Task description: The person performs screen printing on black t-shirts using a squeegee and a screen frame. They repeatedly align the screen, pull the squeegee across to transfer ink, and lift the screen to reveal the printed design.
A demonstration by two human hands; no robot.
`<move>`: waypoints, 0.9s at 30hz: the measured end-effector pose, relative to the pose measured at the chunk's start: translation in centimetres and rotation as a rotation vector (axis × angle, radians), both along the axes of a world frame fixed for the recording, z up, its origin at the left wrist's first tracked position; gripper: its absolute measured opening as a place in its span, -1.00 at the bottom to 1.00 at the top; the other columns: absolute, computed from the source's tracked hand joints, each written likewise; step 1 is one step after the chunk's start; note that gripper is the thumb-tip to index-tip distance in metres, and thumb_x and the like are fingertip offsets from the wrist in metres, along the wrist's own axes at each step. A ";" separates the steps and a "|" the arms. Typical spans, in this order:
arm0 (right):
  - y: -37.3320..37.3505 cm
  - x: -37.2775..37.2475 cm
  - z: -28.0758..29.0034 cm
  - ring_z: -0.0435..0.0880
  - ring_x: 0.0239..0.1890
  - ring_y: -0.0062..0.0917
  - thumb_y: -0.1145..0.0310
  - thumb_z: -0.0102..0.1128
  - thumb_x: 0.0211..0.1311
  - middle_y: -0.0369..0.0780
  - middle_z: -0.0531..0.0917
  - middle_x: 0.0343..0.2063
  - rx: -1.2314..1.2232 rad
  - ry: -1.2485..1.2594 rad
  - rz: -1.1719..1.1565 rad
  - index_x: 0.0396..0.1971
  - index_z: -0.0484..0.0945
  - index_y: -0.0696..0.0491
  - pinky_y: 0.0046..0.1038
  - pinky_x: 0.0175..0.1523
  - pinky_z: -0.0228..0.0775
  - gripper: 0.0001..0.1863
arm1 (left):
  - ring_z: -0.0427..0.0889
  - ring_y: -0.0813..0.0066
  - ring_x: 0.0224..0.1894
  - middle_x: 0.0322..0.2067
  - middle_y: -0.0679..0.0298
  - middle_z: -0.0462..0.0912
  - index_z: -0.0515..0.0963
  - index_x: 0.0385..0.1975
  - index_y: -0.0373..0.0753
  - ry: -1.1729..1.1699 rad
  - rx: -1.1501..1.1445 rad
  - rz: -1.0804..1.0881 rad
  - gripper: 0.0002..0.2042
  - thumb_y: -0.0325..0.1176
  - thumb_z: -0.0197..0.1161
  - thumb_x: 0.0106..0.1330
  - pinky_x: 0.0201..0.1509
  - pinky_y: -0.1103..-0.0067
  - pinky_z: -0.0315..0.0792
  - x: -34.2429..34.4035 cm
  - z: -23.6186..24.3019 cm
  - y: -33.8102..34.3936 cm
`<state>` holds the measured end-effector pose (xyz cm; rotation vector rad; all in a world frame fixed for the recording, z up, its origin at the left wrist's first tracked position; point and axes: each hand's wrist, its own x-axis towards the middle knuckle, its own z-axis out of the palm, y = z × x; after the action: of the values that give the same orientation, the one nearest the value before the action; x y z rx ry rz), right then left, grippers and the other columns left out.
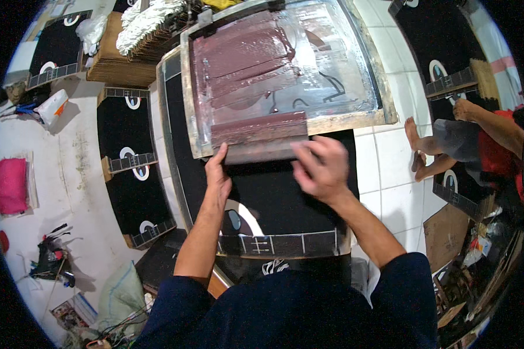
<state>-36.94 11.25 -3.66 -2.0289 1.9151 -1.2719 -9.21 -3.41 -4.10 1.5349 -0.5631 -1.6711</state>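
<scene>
A wide squeegee [261,152], stained maroon along its far side, lies across the near rail of a wooden-framed printing screen [343,122]. At its left end is my left hand [217,174], with the thumb up against the bar and the fingers mostly hidden. My right hand [325,170] is beside the right end, its bent fingers smeared by motion; whether it touches the bar I cannot tell. Thick maroon ink [244,52] covers the screen's left part, while the right part is greyish and see-through. Under the screen's near edge lies black fabric [273,198] on a board, with a white oval print [243,216].
Left stands a row of boards with black fabric [131,195], beside a cardboard stack [116,64] topped with white cloths [151,26]. Pink cloth [10,185] lies far left. At right, another person [495,139] sits by more black boards [448,46] on the white tiled floor [390,168].
</scene>
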 end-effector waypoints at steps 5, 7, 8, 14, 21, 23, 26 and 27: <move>-5.2 7.6 0.8 0.44 0.14 -0.41 0.31 0.13 0.24 -0.34 0.51 0.13 -0.050 0.460 -0.055 0.34 0.52 -0.22 -0.27 0.23 0.28 -0.40 | 0.56 0.31 0.13 0.11 0.14 0.62 0.52 0.18 -0.44 0.011 -0.064 -0.026 -0.39 -0.25 0.57 0.21 0.33 0.38 0.33 -0.5 -0.4 -0.6; -6.3 7.8 0.2 0.45 0.06 -0.43 0.30 0.13 0.21 -0.38 0.55 0.02 -0.065 0.505 -0.067 0.28 0.57 -0.25 -0.27 0.22 0.23 -0.43 | 0.49 0.28 0.22 0.18 0.11 0.58 0.48 0.23 -0.46 -0.114 -0.073 -0.050 -0.30 -0.10 0.55 0.23 0.43 0.39 0.19 -0.5 -0.1 -0.5; -6.4 7.7 0.1 0.46 0.05 -0.42 0.31 0.14 0.20 -0.39 0.55 0.00 -0.079 0.535 -0.084 0.23 0.59 -0.25 -0.26 0.22 0.23 -0.46 | 0.43 0.26 0.28 0.23 0.12 0.54 0.40 0.32 -0.41 -0.010 -0.099 0.009 -0.23 0.07 0.43 0.29 0.48 0.38 0.10 -0.4 0.0 -0.4; -8.6 7.7 3.0 0.49 0.07 -0.40 0.43 0.25 0.15 -0.40 0.60 -0.06 -0.223 0.493 -0.253 0.02 0.65 -0.20 -0.12 0.23 0.22 -0.60 | 0.50 0.30 0.09 0.10 0.21 0.58 0.29 0.43 -0.15 0.219 -0.108 0.104 -0.06 0.59 -0.23 0.36 0.41 0.29 0.10 1.6 0.8 -0.4; -12.8 8.1 10.0 0.51 0.06 -0.33 0.45 0.27 0.15 -0.35 0.60 -0.10 -0.391 0.404 -0.371 -0.06 0.65 -0.16 -0.10 0.24 0.22 -0.67 | 0.55 0.40 -0.17 -0.11 0.29 0.62 0.48 0.19 -0.09 0.341 -0.077 0.081 -0.17 0.55 -0.30 0.41 -0.03 0.46 0.35 1.7 8.6 -0.5; -15.1 7.6 13.6 0.51 0.07 -0.32 0.46 0.27 0.12 -0.33 0.60 -0.09 -0.458 0.396 -0.380 -0.06 0.65 -0.16 -0.09 0.26 0.21 -0.65 | 0.50 0.28 0.18 0.21 0.18 0.57 0.36 0.38 -0.25 0.436 -0.178 0.002 -0.16 0.44 -0.25 0.49 0.36 0.34 0.27 1.9 13.0 -1.5; -18.8 5.7 19.8 0.48 0.13 -0.27 0.49 0.32 -0.02 -0.27 0.61 -0.06 -0.473 0.377 -0.338 -0.10 0.65 -0.11 -0.09 0.29 0.19 -0.60 | 0.52 0.25 0.20 0.18 0.09 0.60 0.40 0.32 -0.34 0.422 -0.456 -0.042 -0.11 0.45 -0.33 0.50 0.40 0.36 0.24 1.3 18.0 -4.0; -20.2 5.0 22.1 0.47 0.16 -0.24 0.50 0.34 -0.06 -0.24 0.61 -0.03 -0.448 0.383 -0.337 -0.12 0.65 -0.09 -0.09 0.30 0.18 -0.59 | 0.53 0.22 0.20 0.16 0.05 0.61 0.41 0.30 -0.37 0.472 -0.503 -0.099 -0.12 0.43 -0.33 0.51 0.41 0.35 0.24 1.2 19.0 -5.2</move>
<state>-31.92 -8.97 18.42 -2.3753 2.4043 -1.6056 -7.97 -8.62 14.89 0.7356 -0.7362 -1.7201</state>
